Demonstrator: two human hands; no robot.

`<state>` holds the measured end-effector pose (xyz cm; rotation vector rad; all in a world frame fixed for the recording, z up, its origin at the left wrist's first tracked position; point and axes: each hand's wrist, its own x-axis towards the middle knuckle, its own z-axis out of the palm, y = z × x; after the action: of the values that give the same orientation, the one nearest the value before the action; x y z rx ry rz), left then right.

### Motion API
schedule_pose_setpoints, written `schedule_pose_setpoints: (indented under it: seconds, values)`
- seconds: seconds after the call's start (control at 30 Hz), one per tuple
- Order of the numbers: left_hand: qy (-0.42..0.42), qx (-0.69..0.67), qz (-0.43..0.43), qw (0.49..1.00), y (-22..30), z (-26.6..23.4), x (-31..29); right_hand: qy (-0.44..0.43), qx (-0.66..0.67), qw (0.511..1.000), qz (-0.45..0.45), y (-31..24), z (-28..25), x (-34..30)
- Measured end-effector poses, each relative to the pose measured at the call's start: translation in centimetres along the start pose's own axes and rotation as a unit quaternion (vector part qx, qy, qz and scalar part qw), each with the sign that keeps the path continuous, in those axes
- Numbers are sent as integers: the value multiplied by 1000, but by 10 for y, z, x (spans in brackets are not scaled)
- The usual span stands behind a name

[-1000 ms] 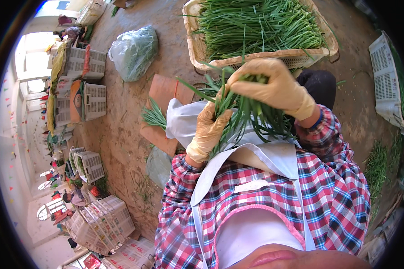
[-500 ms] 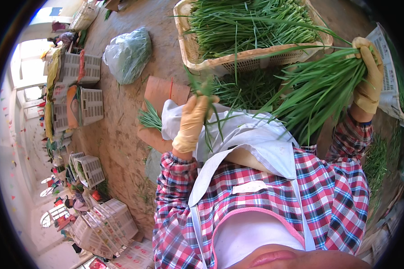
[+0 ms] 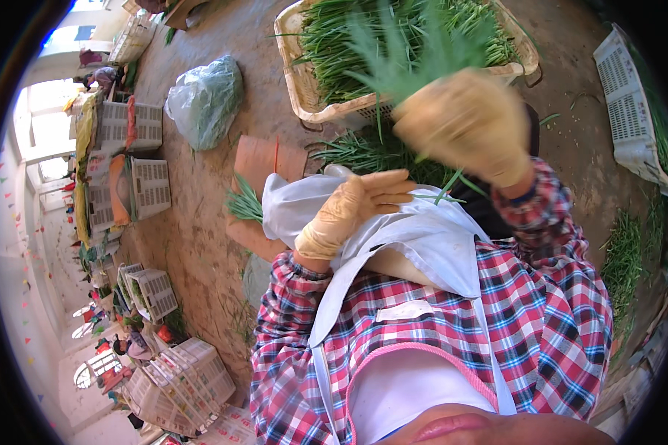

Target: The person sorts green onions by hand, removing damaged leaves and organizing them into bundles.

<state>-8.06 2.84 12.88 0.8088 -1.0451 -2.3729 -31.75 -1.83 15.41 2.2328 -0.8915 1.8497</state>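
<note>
My right hand (image 3: 467, 126), in a yellowish glove and smeared by motion, grips a bunch of green chives (image 3: 416, 55). The blurred leaves fan out away from me, over the near side of a cream plastic crate (image 3: 298, 95) heaped with chives. Over the grey apron (image 3: 434, 233) on my lap, my gloved left hand (image 3: 349, 211) is open, fingers stretched to the right, with nothing in it. Loose chives (image 3: 371, 152) lie between my lap and the crate. Another small chive bunch (image 3: 245, 203) pokes out at the left edge of the apron.
A tied clear plastic bag (image 3: 206, 100) sits on the floor at far left. A white crate (image 3: 623, 104) with greens stands at right, near scattered leaves (image 3: 625, 256). Brown boards (image 3: 274, 159) lie left of my lap. Stacked crates (image 3: 152, 185) and people line the left.
My right hand has swung left with the chive bunch, whose leaves now point away from me. My left hand has let go of a few leaves and opened flat.
</note>
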Motion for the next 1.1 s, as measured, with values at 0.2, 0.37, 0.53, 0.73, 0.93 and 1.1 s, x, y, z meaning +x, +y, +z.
schedule_pose_setpoints:
  seconds: [0.2, 0.37, 0.53, 0.73, 0.93, 1.1]
  values:
    - [51, -259, 46, 963, 2, 6, 20, -229, 225, 947, -28, -51, 73, -48]
    - [62, -392, 48, 917, -18, -10, 8, -228, 120, 955, -146, -57, 81, -64]
    - [47, -374, 92, 922, -12, -10, 11, -189, 111, 953, -208, -50, 75, -55]
    - [136, -284, 71, 946, -17, -27, 15, -225, 237, 942, -77, -51, 70, -56]
    - [329, -224, 159, 904, -24, -42, 31, -168, 215, 933, 236, -64, 81, -61]
    - [315, -211, 185, 907, -28, -33, 28, -195, 363, 784, 464, -61, 78, -70]
